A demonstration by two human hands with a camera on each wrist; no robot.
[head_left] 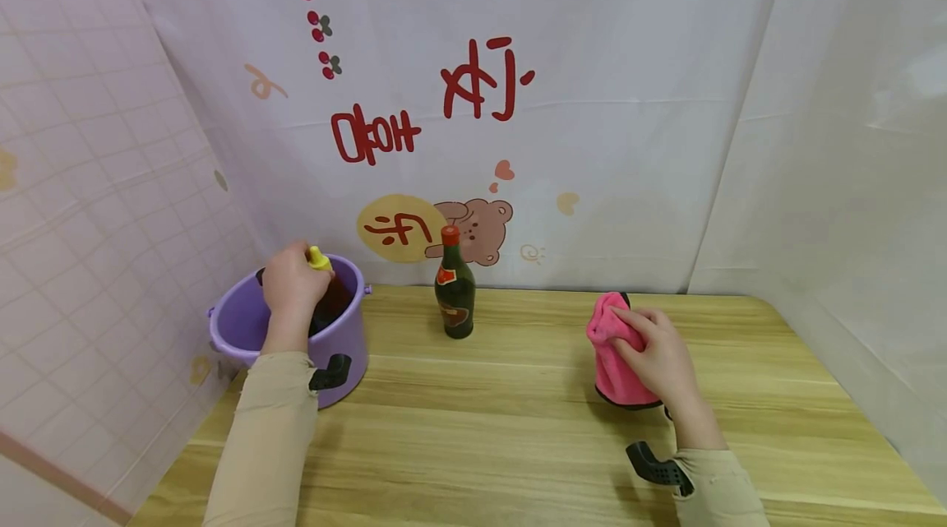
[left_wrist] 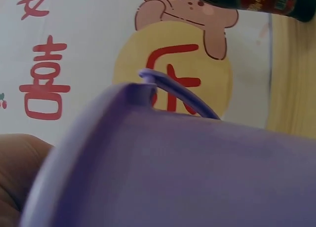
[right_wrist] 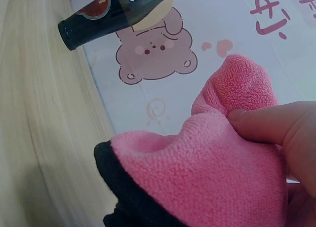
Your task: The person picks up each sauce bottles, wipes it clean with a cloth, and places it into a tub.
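At the left, my left hand (head_left: 294, 284) reaches over the mouth of a purple bucket (head_left: 344, 350) and grips a dark sauce bottle (head_left: 336, 297) with a yellow cap. The bottle's lower part is hidden inside the bucket. In the left wrist view the bucket wall (left_wrist: 197, 168) fills most of the picture, with a bit of the hand (left_wrist: 19, 170) at its edge. On the right, my right hand (head_left: 661, 350) pinches a pink cloth (head_left: 617, 367) with black edging, thumb pressed into its folds. The cloth (right_wrist: 212, 172) hangs bunched below the fingers.
A dark green bottle (head_left: 455, 297) with a red cap stands upright near the back of the wooden table (head_left: 473, 428), between the hands. A white printed sheet (head_left: 629, 99) hangs behind the table, and another (head_left: 89, 182) lines the left side.
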